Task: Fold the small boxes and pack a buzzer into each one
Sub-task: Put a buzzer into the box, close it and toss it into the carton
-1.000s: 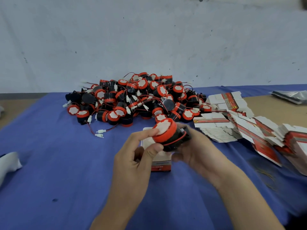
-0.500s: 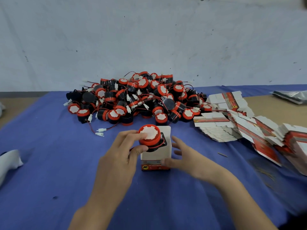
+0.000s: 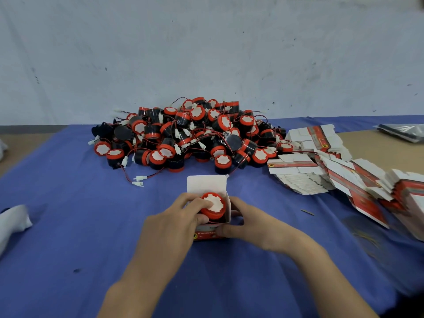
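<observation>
buzzer (image 3: 214, 205): lower centre; half down inside the box (image 3: 206, 184), not above it as before;
left hand (image 3: 174, 223): pinching buzzer;
right hand (image 3: 250, 222): clasping box;
meaning: closing box probably next

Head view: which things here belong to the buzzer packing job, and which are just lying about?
Job: buzzer, gripped by left hand; small box, held by right hand; buzzer pile; flat box stacks.
Lying about: white cloth, left edge; plastic bag, far right.
</observation>
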A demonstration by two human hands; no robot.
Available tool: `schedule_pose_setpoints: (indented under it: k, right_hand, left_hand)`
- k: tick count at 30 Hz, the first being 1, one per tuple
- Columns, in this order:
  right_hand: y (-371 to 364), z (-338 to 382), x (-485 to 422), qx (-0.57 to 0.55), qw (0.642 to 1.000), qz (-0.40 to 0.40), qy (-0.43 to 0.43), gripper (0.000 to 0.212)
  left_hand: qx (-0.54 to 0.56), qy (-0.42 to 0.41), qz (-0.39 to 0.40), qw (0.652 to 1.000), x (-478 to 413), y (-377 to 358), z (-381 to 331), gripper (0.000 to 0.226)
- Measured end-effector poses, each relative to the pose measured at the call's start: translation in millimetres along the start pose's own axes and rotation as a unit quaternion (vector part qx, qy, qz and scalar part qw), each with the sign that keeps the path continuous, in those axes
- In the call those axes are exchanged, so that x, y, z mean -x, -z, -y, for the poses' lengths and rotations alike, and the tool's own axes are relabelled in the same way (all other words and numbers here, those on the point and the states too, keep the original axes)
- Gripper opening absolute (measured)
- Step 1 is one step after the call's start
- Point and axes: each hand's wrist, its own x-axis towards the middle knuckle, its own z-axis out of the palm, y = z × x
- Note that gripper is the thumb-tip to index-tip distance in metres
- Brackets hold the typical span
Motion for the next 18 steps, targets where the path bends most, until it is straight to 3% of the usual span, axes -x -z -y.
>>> schedule_pose_setpoints:
  k: [8, 12, 15, 18]
  right_hand:
    - [-9.8, -0.7, -3.8, -0.014, 0.999, -0.024, -0.022, 0.069]
    - [-19.1, 3.3, -6.2, -0.049, 0.997, -0.051, -0.04, 0.046]
    - [-20.5, 6.2, -9.0, -0.082, 0.995, -0.045, -0.037, 0.044]
    - [-21.2, 10.1, -13.4, -0.103, 0.993, -0.042, -0.041, 0.048]
  left_hand:
    - [-0.035, 0.035, 0.058, 0.997, -1.2, -9.6, 2.3, 0.024]
    - [-0.043, 0.023, 0.064, 0.997, -2.1, -10.1, 4.0, 0.022]
    - [-0.043, 0.035, 0.07, 0.996, -1.0, -11.1, 7.3, 0.024]
    - [0.03, 0.089, 0.066, 0.993, 0.6, -13.3, 7.5, 0.018]
